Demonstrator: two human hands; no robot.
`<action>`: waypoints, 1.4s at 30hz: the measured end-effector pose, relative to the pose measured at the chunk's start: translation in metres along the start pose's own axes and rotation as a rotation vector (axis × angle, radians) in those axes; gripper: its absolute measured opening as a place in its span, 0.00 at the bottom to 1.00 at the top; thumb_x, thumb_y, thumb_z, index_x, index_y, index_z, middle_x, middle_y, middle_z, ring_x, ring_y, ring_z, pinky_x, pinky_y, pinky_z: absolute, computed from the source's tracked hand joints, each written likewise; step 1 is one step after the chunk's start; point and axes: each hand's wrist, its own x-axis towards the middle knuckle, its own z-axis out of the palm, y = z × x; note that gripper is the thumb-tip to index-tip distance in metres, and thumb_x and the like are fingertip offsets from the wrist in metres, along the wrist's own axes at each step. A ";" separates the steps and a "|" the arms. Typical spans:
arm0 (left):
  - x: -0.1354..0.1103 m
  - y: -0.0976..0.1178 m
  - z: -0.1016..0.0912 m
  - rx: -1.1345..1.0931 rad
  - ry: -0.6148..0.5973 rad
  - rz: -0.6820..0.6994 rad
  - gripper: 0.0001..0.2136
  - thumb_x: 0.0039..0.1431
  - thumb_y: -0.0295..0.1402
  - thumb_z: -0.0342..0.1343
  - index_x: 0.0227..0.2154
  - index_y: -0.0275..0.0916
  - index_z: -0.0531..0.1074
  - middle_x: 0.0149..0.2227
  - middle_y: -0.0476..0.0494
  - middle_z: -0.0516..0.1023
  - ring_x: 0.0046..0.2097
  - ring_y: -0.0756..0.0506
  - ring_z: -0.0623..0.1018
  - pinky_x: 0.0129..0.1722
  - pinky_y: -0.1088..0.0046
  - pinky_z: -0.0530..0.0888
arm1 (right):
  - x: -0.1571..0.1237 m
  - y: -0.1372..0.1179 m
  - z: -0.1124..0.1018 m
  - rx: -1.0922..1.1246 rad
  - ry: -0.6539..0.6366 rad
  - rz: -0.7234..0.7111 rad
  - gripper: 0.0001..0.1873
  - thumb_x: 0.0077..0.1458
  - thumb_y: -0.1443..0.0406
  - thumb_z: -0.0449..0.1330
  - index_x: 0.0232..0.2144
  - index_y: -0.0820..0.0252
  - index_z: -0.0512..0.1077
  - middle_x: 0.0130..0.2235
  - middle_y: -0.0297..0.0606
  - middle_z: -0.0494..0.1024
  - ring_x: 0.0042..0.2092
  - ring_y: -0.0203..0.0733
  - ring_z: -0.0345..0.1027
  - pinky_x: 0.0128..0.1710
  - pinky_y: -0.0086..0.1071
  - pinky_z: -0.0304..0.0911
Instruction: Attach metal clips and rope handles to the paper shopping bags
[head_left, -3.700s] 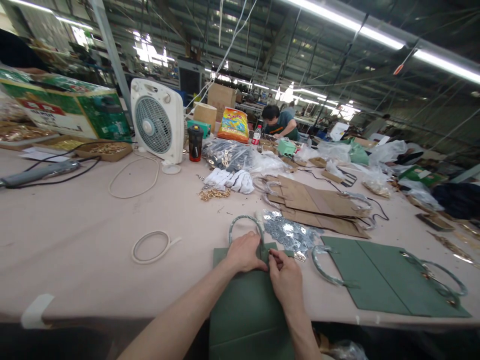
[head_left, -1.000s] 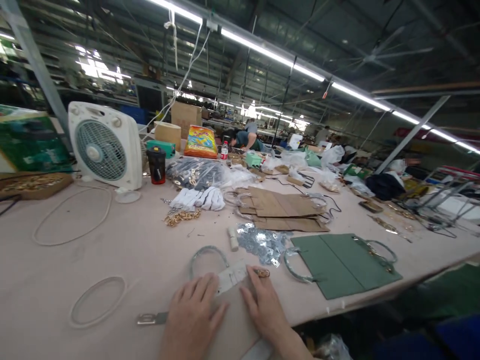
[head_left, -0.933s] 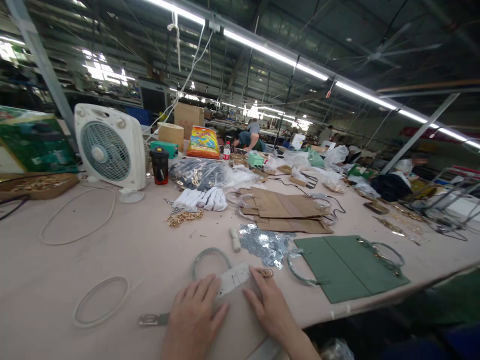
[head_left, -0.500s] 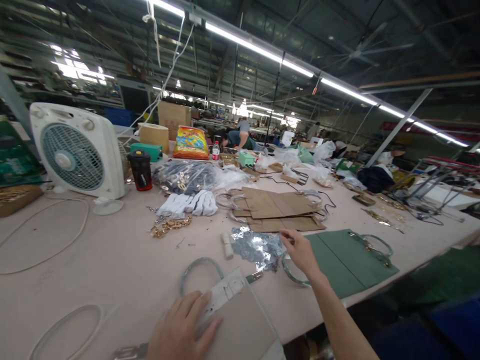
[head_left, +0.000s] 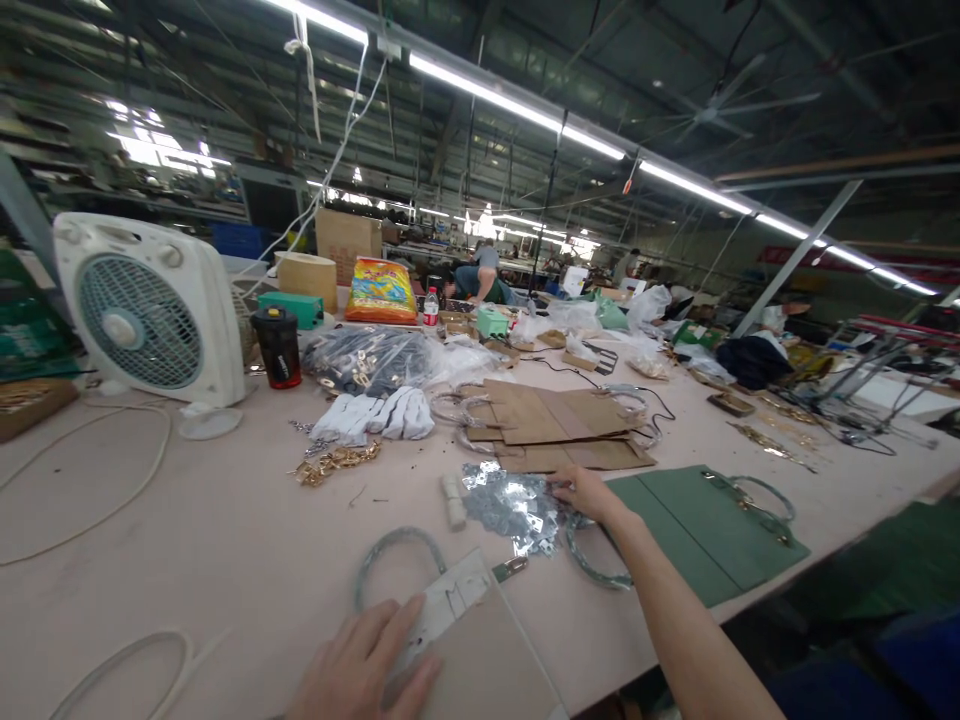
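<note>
My left hand (head_left: pixel 367 665) lies on a pale beige bag panel (head_left: pixel 491 655) with a white strip at its top, fingers apart, pressing from the left. A wrapped round handle (head_left: pixel 397 540) and a green tab with a metal fitting (head_left: pixel 512 569) stick out beyond that panel. My right hand (head_left: pixel 583 493) reaches to the right edge of a pile of small shiny metal plates (head_left: pixel 510 505). Its fingers are bent together at the pile; whatever is between the fingertips is hidden. Close by on the right lies a green bag panel (head_left: pixel 690 530) with round handles.
Left of the plates stands a pale roll (head_left: pixel 453 502). Behind are stacked brown bag panels (head_left: pixel 562 415), white bundles (head_left: pixel 375 415) and gold-coloured hardware (head_left: pixel 337 463). A white fan (head_left: pixel 146 310) and a dark tumbler (head_left: pixel 277 348) stand at left. A co-worker (head_left: pixel 480 278) bends over farther back.
My right hand has moved slightly left and down onto the edge of the metal plates, its fingers lower. The left hand stays on the beige panel. The view has shifted slightly.
</note>
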 end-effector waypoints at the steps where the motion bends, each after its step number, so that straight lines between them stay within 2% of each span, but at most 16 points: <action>1: 0.001 0.002 -0.002 -0.004 -0.019 -0.021 0.22 0.63 0.45 0.62 0.59 0.51 0.72 0.46 0.47 0.82 0.44 0.42 0.81 0.39 0.66 0.80 | 0.000 0.002 0.000 0.013 -0.011 -0.001 0.13 0.52 0.64 0.65 0.40 0.53 0.85 0.41 0.39 0.85 0.42 0.45 0.77 0.46 0.34 0.67; 5: 0.005 0.021 -0.020 -0.026 -0.150 -0.193 0.22 0.62 0.43 0.63 0.59 0.53 0.73 0.47 0.45 0.79 0.47 0.40 0.80 0.45 0.62 0.79 | -0.004 0.006 0.001 0.094 -0.033 0.019 0.13 0.52 0.56 0.65 0.36 0.57 0.84 0.40 0.43 0.85 0.39 0.47 0.77 0.43 0.36 0.68; 10: 0.015 0.034 -0.037 -0.093 -0.301 -0.334 0.28 0.56 0.48 0.68 0.60 0.53 0.73 0.48 0.45 0.78 0.49 0.39 0.76 0.50 0.59 0.76 | -0.006 0.015 0.009 0.204 -0.083 0.066 0.21 0.55 0.48 0.60 0.25 0.58 0.76 0.23 0.41 0.78 0.27 0.45 0.71 0.31 0.36 0.67; 12: 0.017 0.036 -0.042 -0.084 -0.330 -0.342 0.27 0.58 0.48 0.66 0.60 0.53 0.72 0.47 0.45 0.78 0.49 0.38 0.76 0.49 0.58 0.75 | -0.006 0.017 0.011 0.220 -0.099 0.077 0.20 0.55 0.48 0.61 0.26 0.58 0.77 0.24 0.41 0.79 0.28 0.44 0.71 0.30 0.35 0.67; 15: 0.019 0.041 -0.045 -0.045 -0.335 -0.319 0.24 0.61 0.45 0.64 0.60 0.53 0.72 0.51 0.44 0.78 0.53 0.36 0.74 0.52 0.54 0.73 | -0.006 0.019 0.011 0.215 -0.110 0.091 0.17 0.53 0.52 0.63 0.36 0.59 0.80 0.31 0.42 0.83 0.33 0.45 0.75 0.33 0.33 0.67; 17: 0.020 0.046 -0.043 -0.007 -0.299 -0.296 0.22 0.62 0.42 0.62 0.59 0.51 0.72 0.58 0.42 0.75 0.60 0.33 0.70 0.58 0.49 0.70 | -0.005 0.020 0.010 0.193 -0.102 0.106 0.15 0.53 0.54 0.64 0.37 0.58 0.80 0.33 0.41 0.84 0.35 0.45 0.76 0.35 0.33 0.67; 19: 0.021 0.053 -0.036 0.021 -0.260 -0.276 0.21 0.63 0.35 0.59 0.59 0.47 0.72 0.65 0.41 0.70 0.66 0.31 0.64 0.63 0.46 0.65 | -0.004 0.020 0.009 0.160 -0.086 0.126 0.12 0.52 0.57 0.65 0.34 0.58 0.80 0.31 0.40 0.83 0.34 0.44 0.75 0.36 0.33 0.66; 21: 0.024 0.060 -0.027 -0.005 -0.249 -0.229 0.24 0.62 0.26 0.55 0.61 0.43 0.70 0.66 0.40 0.68 0.68 0.33 0.62 0.65 0.48 0.63 | -0.003 0.019 0.008 0.135 -0.068 0.146 0.09 0.51 0.58 0.66 0.30 0.58 0.78 0.28 0.38 0.82 0.32 0.43 0.74 0.35 0.32 0.65; 23: 0.031 0.065 -0.016 -0.075 -0.264 -0.172 0.29 0.59 0.19 0.50 0.64 0.39 0.66 0.65 0.38 0.69 0.66 0.37 0.64 0.66 0.54 0.64 | -0.003 0.018 0.008 0.130 -0.054 0.162 0.09 0.51 0.59 0.67 0.28 0.59 0.77 0.26 0.37 0.81 0.31 0.42 0.73 0.34 0.31 0.65; 25: 0.042 0.068 -0.006 -0.136 -0.288 -0.155 0.28 0.59 0.20 0.50 0.63 0.37 0.65 0.61 0.36 0.71 0.63 0.38 0.68 0.64 0.57 0.67 | -0.004 0.016 0.007 0.147 -0.035 0.172 0.10 0.51 0.58 0.67 0.28 0.59 0.77 0.25 0.35 0.80 0.29 0.40 0.72 0.34 0.31 0.65; 29: 0.064 0.071 0.005 -0.146 -0.318 -0.236 0.13 0.64 0.30 0.56 0.51 0.39 0.73 0.51 0.38 0.75 0.54 0.37 0.74 0.54 0.56 0.73 | -0.010 0.014 0.004 0.233 0.072 0.177 0.15 0.53 0.54 0.64 0.34 0.60 0.78 0.30 0.36 0.82 0.33 0.42 0.74 0.35 0.32 0.67; 32: 0.072 0.072 0.006 -0.120 -0.317 -0.279 0.09 0.64 0.34 0.60 0.46 0.41 0.74 0.48 0.41 0.75 0.50 0.38 0.76 0.49 0.59 0.74 | -0.016 0.010 -0.003 0.330 0.167 0.179 0.19 0.52 0.50 0.63 0.35 0.59 0.79 0.33 0.38 0.82 0.37 0.45 0.75 0.39 0.35 0.68; 35: 0.071 0.074 0.004 -0.118 -0.313 -0.307 0.15 0.62 0.36 0.65 0.50 0.44 0.73 0.48 0.44 0.75 0.50 0.40 0.77 0.48 0.62 0.74 | -0.026 0.000 -0.010 0.463 0.228 0.204 0.24 0.50 0.45 0.63 0.34 0.59 0.79 0.31 0.39 0.80 0.34 0.45 0.72 0.36 0.36 0.67; 37: 0.069 0.075 0.001 -0.121 -0.311 -0.319 0.19 0.60 0.38 0.67 0.53 0.45 0.72 0.49 0.45 0.75 0.49 0.40 0.77 0.47 0.64 0.74 | -0.034 -0.012 -0.010 0.571 0.228 0.219 0.28 0.50 0.43 0.63 0.38 0.60 0.78 0.29 0.38 0.77 0.30 0.42 0.69 0.32 0.35 0.65; 40: 0.067 0.075 0.001 -0.115 -0.334 -0.313 0.16 0.59 0.42 0.69 0.46 0.44 0.74 0.47 0.46 0.74 0.47 0.41 0.77 0.45 0.65 0.74 | -0.054 -0.046 -0.004 0.766 0.151 0.189 0.28 0.51 0.43 0.66 0.41 0.59 0.78 0.32 0.38 0.77 0.32 0.40 0.69 0.33 0.33 0.65; 42: 0.067 0.075 0.002 -0.120 -0.339 -0.314 0.15 0.58 0.43 0.69 0.44 0.44 0.75 0.47 0.46 0.74 0.46 0.42 0.77 0.45 0.65 0.73 | -0.073 -0.078 0.004 0.988 0.025 0.170 0.26 0.51 0.48 0.71 0.45 0.58 0.78 0.33 0.36 0.76 0.33 0.38 0.68 0.33 0.32 0.65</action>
